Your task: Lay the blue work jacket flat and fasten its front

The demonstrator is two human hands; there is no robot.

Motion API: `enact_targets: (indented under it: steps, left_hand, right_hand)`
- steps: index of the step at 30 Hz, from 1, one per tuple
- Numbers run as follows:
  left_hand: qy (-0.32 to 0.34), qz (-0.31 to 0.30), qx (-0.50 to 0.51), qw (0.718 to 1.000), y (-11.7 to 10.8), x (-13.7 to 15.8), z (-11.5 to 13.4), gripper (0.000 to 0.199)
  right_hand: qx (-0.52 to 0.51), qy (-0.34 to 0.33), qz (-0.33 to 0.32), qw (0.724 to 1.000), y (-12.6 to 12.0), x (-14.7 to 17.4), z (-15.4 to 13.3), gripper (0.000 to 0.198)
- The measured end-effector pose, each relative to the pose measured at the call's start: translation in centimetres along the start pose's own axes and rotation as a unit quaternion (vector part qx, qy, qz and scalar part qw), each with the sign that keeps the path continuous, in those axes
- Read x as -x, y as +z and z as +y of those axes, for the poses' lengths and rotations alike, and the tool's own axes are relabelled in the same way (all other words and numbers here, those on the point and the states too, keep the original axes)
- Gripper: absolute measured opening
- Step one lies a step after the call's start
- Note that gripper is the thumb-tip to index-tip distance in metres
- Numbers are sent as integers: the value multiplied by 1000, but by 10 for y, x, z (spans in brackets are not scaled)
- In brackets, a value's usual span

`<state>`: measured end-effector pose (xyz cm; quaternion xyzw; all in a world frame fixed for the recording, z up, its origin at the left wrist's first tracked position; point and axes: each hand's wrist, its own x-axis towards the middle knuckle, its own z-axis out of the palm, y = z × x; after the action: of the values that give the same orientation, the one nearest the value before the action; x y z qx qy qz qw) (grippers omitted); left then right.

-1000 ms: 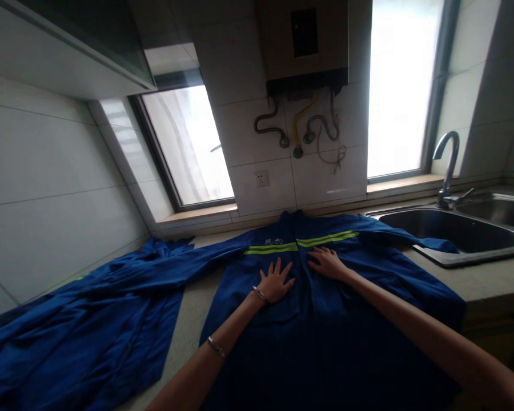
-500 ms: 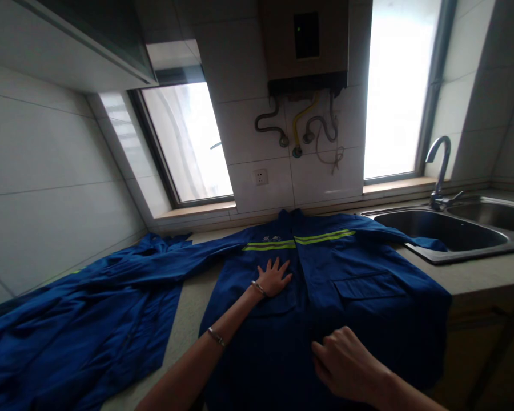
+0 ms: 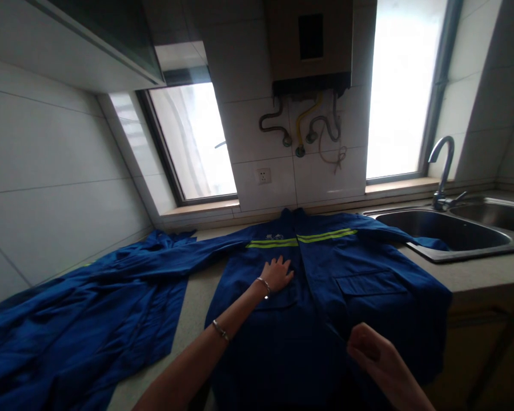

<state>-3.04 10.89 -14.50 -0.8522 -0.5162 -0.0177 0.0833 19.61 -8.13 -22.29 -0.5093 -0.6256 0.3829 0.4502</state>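
A blue work jacket (image 3: 265, 337) with yellow-green stripes across the chest lies face up, its collar toward the wall and its lower part at the counter's front. My left hand (image 3: 277, 275) rests flat on the chest below the stripe, fingers spread a little. Lower and to the right, my right hand (image 3: 377, 354) is closed, pinching the front edge of the jacket. That edge slants from the chest down to my fingers. The right sleeve reaches over the sink's rim, and the left one overlaps another blue garment (image 3: 124, 308).
At the right are a steel sink (image 3: 443, 228) and a faucet (image 3: 443, 171). A water heater (image 3: 310, 45) with hoses hangs on the tiled wall between two windows. Pale countertop (image 3: 201, 294) shows between the garments, and a cabinet (image 3: 89, 40) hangs at upper left.
My right hand has moved to the right, drawing the jacket's front edge aside. My left hand stays on the chest, its fingers a little less spread.
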Motion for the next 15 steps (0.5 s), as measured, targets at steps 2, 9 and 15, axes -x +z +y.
enact_targets:
  steps: [2,9,15]
  left_hand:
    - [12,19,-18,1000,-15,2,9,39]
    - [206,-109,22,972,-78,38,53,31]
    - [327,-133,-24,935,-53,63,93,28]
  right_hand:
    - [-73,25,13,997,-6,2,2,23]
    - [-244,88,81,962,-33,-11,5,35]
    - [-304,175,126,928,-44,-27,17,43]
